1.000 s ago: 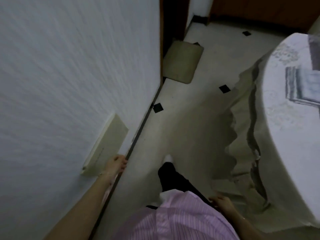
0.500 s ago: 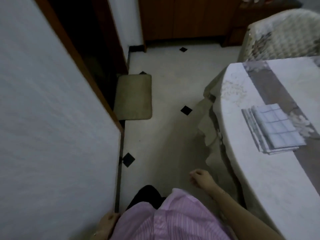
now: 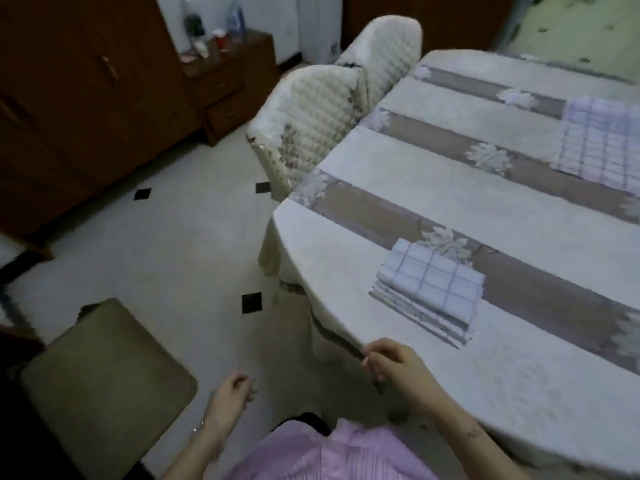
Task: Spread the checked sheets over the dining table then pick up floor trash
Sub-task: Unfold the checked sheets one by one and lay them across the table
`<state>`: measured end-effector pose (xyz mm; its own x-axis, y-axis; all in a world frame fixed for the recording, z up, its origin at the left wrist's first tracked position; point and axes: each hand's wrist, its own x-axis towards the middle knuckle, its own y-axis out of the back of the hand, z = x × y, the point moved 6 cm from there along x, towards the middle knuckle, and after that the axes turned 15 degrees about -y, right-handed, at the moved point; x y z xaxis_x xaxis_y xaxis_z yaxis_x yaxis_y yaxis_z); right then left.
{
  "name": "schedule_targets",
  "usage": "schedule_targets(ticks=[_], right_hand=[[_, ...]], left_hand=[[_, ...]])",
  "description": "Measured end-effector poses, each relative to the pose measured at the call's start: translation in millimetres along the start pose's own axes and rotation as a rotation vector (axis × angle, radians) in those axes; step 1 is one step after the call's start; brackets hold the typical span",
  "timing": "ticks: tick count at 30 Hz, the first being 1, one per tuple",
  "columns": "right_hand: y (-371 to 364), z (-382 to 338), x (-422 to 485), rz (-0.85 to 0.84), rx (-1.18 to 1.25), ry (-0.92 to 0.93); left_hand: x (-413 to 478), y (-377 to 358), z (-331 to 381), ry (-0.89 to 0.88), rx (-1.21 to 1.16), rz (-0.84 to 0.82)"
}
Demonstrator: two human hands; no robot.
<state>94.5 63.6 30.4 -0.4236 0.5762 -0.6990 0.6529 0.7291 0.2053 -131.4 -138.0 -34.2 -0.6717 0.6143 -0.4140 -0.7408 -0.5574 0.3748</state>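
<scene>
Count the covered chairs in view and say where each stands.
2. The nearer chair stands at the table's far-left side; the farther chair stands just behind it. Others may be hidden outside the frame.

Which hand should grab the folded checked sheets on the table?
Right hand: it hovers at the edge of the table, just short of the folded checked sheets. The left hand is over the floor, farther off.

Head-high view down onto table (image 3: 519, 393)

White-blue checked folded sheets (image 3: 429, 289); olive mat (image 3: 100, 386).
</scene>
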Motion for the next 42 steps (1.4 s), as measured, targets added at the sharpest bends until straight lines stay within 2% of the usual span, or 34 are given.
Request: schedule_targets(ticks=[1, 3, 7, 10, 12, 14, 17, 23, 25, 29, 35, 38, 42], right_hand=[[11.7, -7.2, -2.1, 0.052, 0.1, 0.001], [39.0, -19.1, -8.4, 0.206, 0.245, 0.008], [93.6, -29.6, -16.4, 0.527, 0.382, 0.04], [125.9, -25.5, -11.9, 0.701, 0.351, 0.029], [144.9, -22.8, -5.4, 0.779, 0.265, -0.006], [161.9, -21.8, 3.3, 0.831, 0.158, -0.047], [179.0, -24.2, 19.6, 0.816, 0.06, -0.094], [195.4, -10.8, 57.0, 0.689, -0.075, -0.239], [199.9, -7.1, 62.0, 0.708, -0.08, -0.264], [204.3, -7.8, 55.1, 0.76, 0.103, -0.192], [192.8, -20.5, 14.0, 0.67, 0.52, -0.026], [184.3, -27.7, -10.7, 0.642, 0.648, 0.011], [169.9, -35.1, -40.4, 0.622, 0.761, 0.053]], left_hand=[[27.9, -4.6, 38.7, -0.076, 0.058, -0.102], [72.4, -24.3, 116.2, -0.323, 0.195, -0.197], [114.9, -78.1, 208.6, -0.753, 0.422, -0.334], [122.9, -120.0, 228.4, -1.029, 0.719, -0.423], [125.0, -138.1, 219.3, -1.14, 0.864, -0.457], [128.4, -148.3, 204.8, -1.147, 0.961, -0.484], [127.7, -151.4, 191.5, -1.106, 1.046, -0.499], [127.1, -151.5, 186.3, -1.061, 1.025, -0.458], [125.7, -152.1, 185.8, -1.055, 1.001, -0.454], [125.1, -152.8, 186.3, -1.022, 0.971, -0.491], [122.0, -151.8, 189.5, -0.967, 0.937, -0.516], [122.7, -151.4, 196.3, -0.939, 0.894, -0.552], [93.0, -143.2, 234.9, -0.969, 0.556, -0.567]])
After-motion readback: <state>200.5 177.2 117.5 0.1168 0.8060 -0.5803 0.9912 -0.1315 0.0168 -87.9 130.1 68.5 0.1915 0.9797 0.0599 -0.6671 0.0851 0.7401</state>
